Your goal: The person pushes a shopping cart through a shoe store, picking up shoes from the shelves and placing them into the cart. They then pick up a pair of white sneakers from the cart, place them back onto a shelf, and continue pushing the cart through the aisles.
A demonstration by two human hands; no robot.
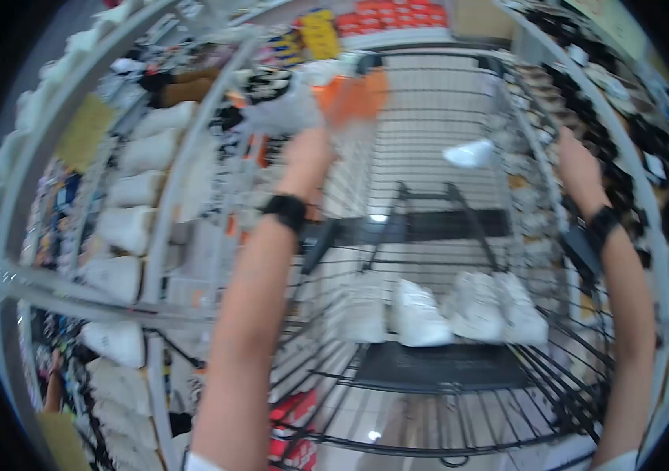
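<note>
A black wire shopping cart (444,208) fills the middle of the head view. Several white shoes (421,314) stand in a row in its near part, above a dark panel (440,366). My left hand (309,159), blurred, is closed at the cart's left side, touching a smeared white item (291,110). An orange item (354,96) is just beyond it; what exactly the fingers grip is unclear. My right hand (581,169) is at the cart's right side, its fingers too blurred to read. Farther in the cart lies a small white object (469,154). Both wrists wear black bands.
Shelves with white shoes (142,188) rise on the left. Dark footwear (648,149) fills racks on the right. Red boxes (397,17) and a yellow item (319,34) are at the far end. Red packages (295,439) show below the cart. Another person's arm (54,385) appears at lower left.
</note>
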